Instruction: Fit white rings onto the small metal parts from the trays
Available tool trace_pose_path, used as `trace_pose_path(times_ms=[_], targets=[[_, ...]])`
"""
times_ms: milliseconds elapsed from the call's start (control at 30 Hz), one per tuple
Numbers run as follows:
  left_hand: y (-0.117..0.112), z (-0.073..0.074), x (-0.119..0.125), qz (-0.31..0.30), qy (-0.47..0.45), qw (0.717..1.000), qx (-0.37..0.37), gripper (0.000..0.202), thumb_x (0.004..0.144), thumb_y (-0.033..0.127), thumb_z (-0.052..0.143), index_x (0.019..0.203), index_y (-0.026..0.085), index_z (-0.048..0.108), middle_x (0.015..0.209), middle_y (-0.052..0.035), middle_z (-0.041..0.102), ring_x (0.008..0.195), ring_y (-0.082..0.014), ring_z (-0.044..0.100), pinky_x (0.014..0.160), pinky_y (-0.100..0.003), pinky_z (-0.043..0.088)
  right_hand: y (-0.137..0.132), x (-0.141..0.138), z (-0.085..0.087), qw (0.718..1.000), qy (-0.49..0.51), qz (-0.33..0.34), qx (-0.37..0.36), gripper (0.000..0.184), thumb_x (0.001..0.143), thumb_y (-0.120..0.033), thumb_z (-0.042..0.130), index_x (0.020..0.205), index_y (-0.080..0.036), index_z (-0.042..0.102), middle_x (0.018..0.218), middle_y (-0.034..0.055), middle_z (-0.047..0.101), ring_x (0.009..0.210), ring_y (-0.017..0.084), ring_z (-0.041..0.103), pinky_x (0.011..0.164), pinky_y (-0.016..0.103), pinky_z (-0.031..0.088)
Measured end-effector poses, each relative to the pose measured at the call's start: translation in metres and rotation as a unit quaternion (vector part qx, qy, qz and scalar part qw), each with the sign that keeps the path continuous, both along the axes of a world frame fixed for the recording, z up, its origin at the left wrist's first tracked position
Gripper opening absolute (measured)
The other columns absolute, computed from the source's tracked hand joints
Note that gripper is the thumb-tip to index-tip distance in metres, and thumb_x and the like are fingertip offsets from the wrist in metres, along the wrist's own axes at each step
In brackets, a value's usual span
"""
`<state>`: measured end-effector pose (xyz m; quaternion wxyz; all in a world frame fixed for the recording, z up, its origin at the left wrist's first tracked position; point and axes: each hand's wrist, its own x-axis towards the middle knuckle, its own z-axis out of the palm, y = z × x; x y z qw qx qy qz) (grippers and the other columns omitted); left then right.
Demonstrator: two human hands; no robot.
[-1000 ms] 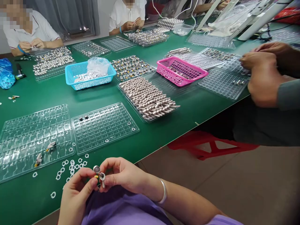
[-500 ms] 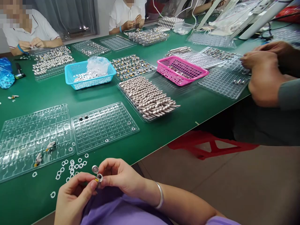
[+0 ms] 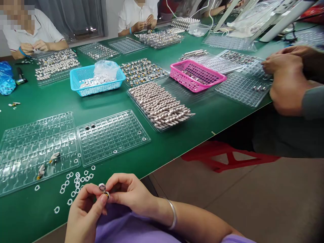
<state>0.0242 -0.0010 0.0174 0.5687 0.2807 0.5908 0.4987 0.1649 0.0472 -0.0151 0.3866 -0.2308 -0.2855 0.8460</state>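
Observation:
In front of my purple top, my left hand [image 3: 87,209] and my right hand [image 3: 134,194] meet over a small earbud part [image 3: 102,187]. Thumb and forefinger of each hand pinch it from opposite sides. A round, silver-rimmed piece stands up at its top, and a yellow bit shows below; the fingertips cover the rest. Just beyond my left hand, several small white rings [image 3: 77,179] lie scattered on the green table [image 3: 167,152]. Two white earbud parts with black and yellow bits [image 3: 41,171] rest in the clear left tray [image 3: 30,145].
A second clear tray [image 3: 113,136] holds two black bits and a few rings. Beyond are a tray of beige stemmed pieces [image 3: 159,104], a blue basket [image 3: 98,89] and a pink basket [image 3: 197,84]. A co-worker's hands [image 3: 286,64] are at the right; two people sit opposite.
My left hand has shifted slightly right, closer to my right hand. The earbud part has turned between my fingers, and its round piece now sits lower.

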Motion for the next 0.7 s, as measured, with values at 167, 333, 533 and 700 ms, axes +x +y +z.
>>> trace_pose_path(times_ms=[167,333,533,700], targets=[[0.001,-0.001,0.0,-0.02,-0.003,1.0,-0.005,0.023,0.069,0.034,0.083,0.077,0.02,0.067,0.066,0.0035,0.06,0.053,-0.0091,0.054,0.051,-0.017,0.049,-0.001,0.002,-0.004,0.999,-0.023,-0.017,0.026,0.03,0.062,-0.033,0.088,0.076,-0.017,0.068,0.071,-0.0006,0.069,0.065,0.014,0.066,0.067,0.028,0.056],[0.003,0.002,-0.01,-0.12,0.177,0.974,0.076,0.012,0.078,0.032,0.075,0.087,0.024,0.074,0.074,-0.0013,0.071,0.064,-0.0155,0.066,0.059,-0.02,0.055,0.002,0.009,-0.007,0.98,-0.123,-0.068,0.142,0.018,0.068,-0.033,0.084,0.074,-0.019,0.075,0.076,0.0008,0.064,0.068,0.011,0.06,0.067,0.025,0.052],[0.006,0.009,-0.015,-0.18,0.342,0.9,0.201,0.016,0.081,0.024,0.07,0.094,0.029,0.078,0.081,-0.0031,0.077,0.07,-0.019,0.074,0.062,-0.019,0.058,0.009,0.014,-0.004,0.941,-0.178,-0.089,0.275,0.014,0.076,-0.035,0.078,0.076,-0.021,0.076,0.075,0.0,0.056,0.066,0.01,0.054,0.064,0.023,0.048],[0.005,0.008,-0.015,-0.14,0.461,0.819,0.312,0.022,0.077,0.015,0.071,0.094,0.027,0.077,0.079,-0.0025,0.076,0.06,-0.0161,0.071,0.056,-0.018,0.055,0.022,0.03,0.015,0.928,-0.216,0.025,0.302,0.017,0.091,-0.031,0.059,0.087,-0.016,0.066,0.082,0.0036,0.063,0.077,0.014,0.06,0.072,0.026,0.051]])
